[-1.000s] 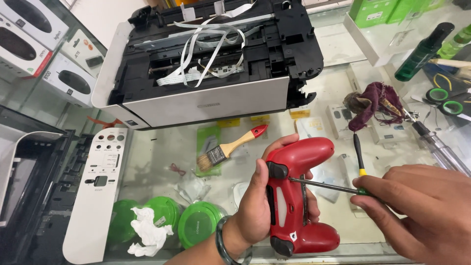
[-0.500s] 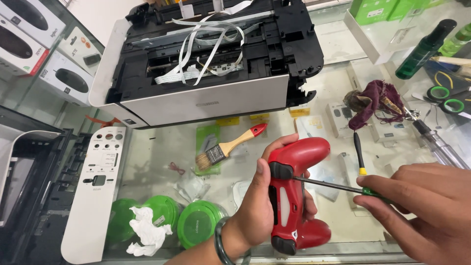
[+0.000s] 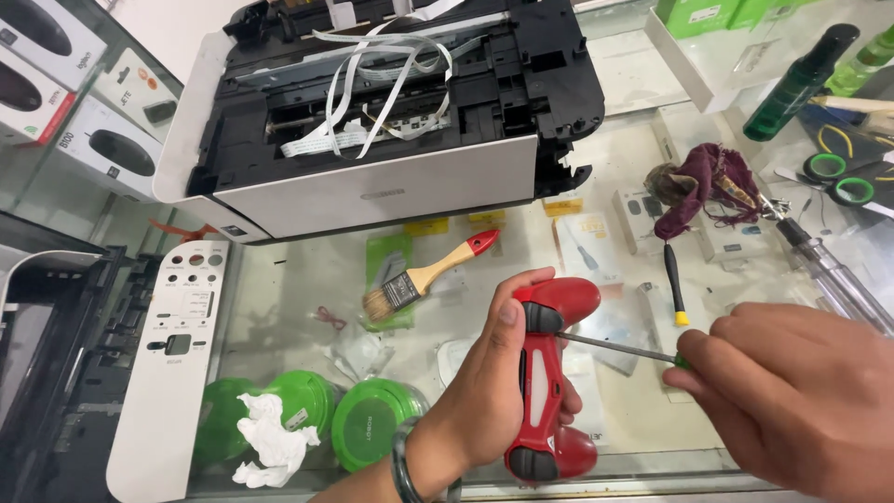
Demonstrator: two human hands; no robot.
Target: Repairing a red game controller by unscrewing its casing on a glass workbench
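Left hand [image 3: 489,391] clamps the red game controller [image 3: 549,377] at approx 6 o'clock of the glass counter [image 3: 298,279], held on edge. Right hand [image 3: 792,401], fingers clenched round the screwdriver [image 3: 619,346], tip on the shell near the upper grip. Shell looks closed w/ no screws seen lying out, so prob. early; opening left. Stripped printer [image 3: 391,121] at 12, paintbrush [image 3: 424,277] btwn.

Opened printer [image 3: 372,140] at back; paintbrush [image 3: 428,275] on glass — green lids [image 3: 372,424] below
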